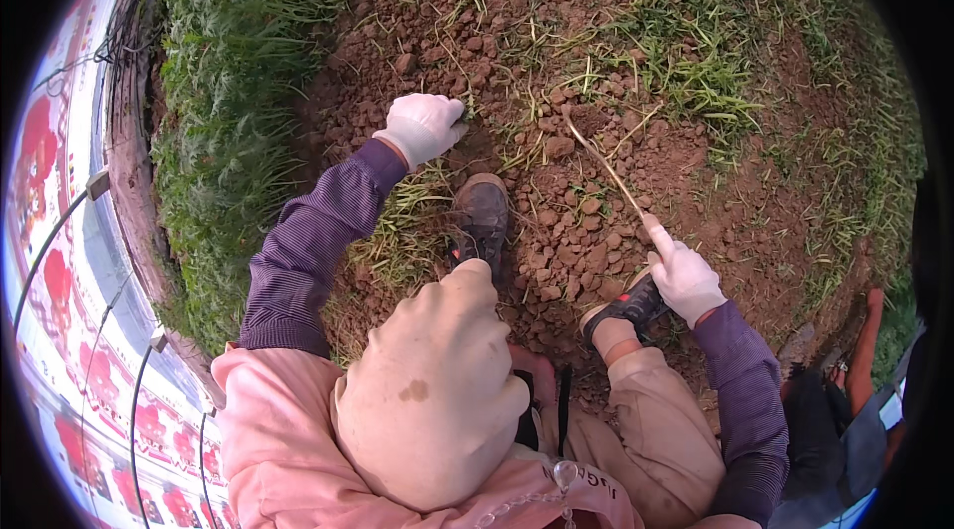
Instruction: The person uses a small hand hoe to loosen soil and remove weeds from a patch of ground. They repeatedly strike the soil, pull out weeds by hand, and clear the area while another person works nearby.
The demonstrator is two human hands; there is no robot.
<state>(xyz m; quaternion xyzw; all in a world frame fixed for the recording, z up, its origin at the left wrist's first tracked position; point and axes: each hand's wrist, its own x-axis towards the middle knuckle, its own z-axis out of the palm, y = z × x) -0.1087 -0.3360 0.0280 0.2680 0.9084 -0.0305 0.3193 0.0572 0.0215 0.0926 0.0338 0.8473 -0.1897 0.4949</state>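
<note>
My left hand [423, 128], in a white knit glove, is closed just above the soil beyond my left shoe [481, 223]. A bit of dark green plant [469, 109] shows at its fingers; most of what it grips is hidden. My right hand [686, 276], also gloved, holds the handle end of a slender hand tool [607, 165], index finger laid along it. The tool's thin metal shaft reaches forward and left, and its bent tip touches or nearly touches the crumbly reddish-brown soil [581, 223].
Dense feathery green plants [223, 112] line the left, beside a wooden beam [133, 104] and printed sheeting [67, 231] with curved rods. Uprooted stems [700, 82] lie across the soil. My right shoe [633, 309] is near my right hand. Another person [827, 425] is at the right edge.
</note>
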